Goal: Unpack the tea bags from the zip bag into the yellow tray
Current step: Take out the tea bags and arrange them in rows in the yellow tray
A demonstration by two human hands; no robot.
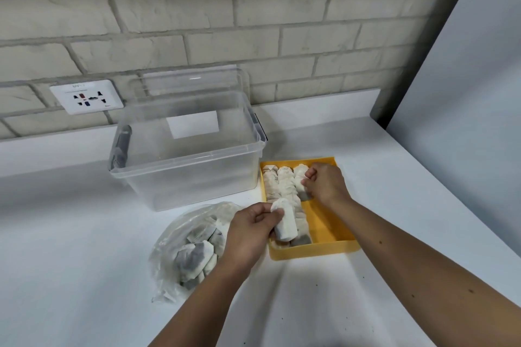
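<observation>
Two hands meet at the yellow tray, right of centre. The left hand pinches a tea bag over its lower end; the right hand grips a second tea bag farther up. The zip bag, part full, lies to its lower left.

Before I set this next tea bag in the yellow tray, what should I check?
1. Left hand grips the held tea bag: ok.
2. Bare floor left in the yellow tray, right side: ok.
3. Right hand clear of the tray: not ok, it pinches a third-row tea bag.
4. Zip bag emptied: not ok, loose tea bags remain.
5. One bag or several in the left hand: cannot tell.
</observation>
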